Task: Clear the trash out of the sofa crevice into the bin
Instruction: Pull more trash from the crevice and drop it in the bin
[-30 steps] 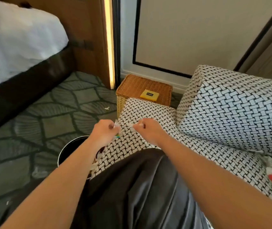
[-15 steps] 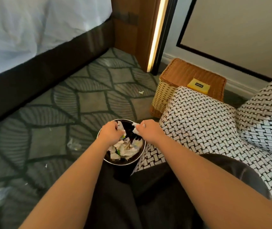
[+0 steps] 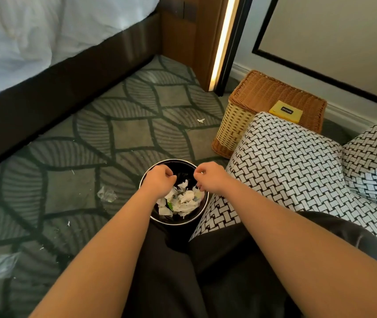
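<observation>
Head view: both hands hovered over the bin [image 3: 151, 216] beside the sofa [image 3: 286, 161]. The left hand [image 3: 159, 181] was curled, contents hidden; the right hand [image 3: 208, 177] pinched narrow, perhaps on a scrap, though I cannot tell. Trash [image 3: 183, 200] lay inside. This looked like the drop step; next called for returning to the crevice, unseen here.

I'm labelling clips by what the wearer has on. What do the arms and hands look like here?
Both forearms are bare to the bottom edge of the picture: no sleeves, watch or bracelet in view. The left hand and right hand wear no gloves, and no rings show. Dark trousers cover the legs below.
</observation>
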`<state>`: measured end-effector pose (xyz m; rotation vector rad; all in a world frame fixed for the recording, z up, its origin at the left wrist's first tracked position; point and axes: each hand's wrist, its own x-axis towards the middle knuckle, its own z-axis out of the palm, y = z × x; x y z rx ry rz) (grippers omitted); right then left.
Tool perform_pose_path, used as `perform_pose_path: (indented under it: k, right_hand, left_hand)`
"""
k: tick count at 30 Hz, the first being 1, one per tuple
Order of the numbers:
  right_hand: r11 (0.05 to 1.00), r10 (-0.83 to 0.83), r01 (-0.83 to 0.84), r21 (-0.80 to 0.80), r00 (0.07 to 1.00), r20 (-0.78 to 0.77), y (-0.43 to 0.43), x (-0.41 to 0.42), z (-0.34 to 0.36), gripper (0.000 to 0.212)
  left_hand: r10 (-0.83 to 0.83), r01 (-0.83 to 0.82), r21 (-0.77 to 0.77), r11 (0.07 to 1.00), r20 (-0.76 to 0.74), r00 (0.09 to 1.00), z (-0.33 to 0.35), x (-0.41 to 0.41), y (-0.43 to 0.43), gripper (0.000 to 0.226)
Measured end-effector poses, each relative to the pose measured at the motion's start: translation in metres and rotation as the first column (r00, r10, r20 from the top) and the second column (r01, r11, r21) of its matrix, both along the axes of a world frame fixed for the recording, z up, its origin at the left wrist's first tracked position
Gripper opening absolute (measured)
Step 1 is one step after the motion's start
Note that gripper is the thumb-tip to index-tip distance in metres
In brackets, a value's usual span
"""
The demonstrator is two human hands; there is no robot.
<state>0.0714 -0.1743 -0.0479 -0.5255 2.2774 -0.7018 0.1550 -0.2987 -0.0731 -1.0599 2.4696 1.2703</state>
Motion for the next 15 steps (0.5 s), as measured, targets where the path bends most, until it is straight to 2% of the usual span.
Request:
perform_pose_path:
  k: [5, 9, 12, 15]
  right_hand:
    - [0.995, 0.092, -0.092, -0.031, 0.995, -0.025, 0.023, 0.000, 0.029, 0.021]
    - [0.987, 0.154, -0.157, -0.020, 0.982, -0.109, 0.051, -0.003, 0.059, 0.022]
    - [0.983, 0.181, -0.181, 0.013, 0.965, -0.190, 0.081, -0.005, 0.081, 0.024]
    - [0.992, 0.123, -0.126, -0.001, 0.972, -0.199, 0.121, -0.007, 0.097, 0.023]
  left_hand:
    - [-0.121, 0.123, 0.030, 0.992, -0.061, 0.991, 0.028, 0.002, 0.017, 0.024]
    - [-0.187, 0.194, 0.058, 0.979, -0.114, 0.976, 0.062, -0.003, 0.039, 0.023]
    - [-0.242, 0.247, 0.009, 0.969, -0.163, 0.956, 0.093, -0.011, 0.063, 0.025]
    - [-0.375, 0.374, -0.045, 0.926, -0.182, 0.909, 0.121, -0.020, 0.097, 0.026]
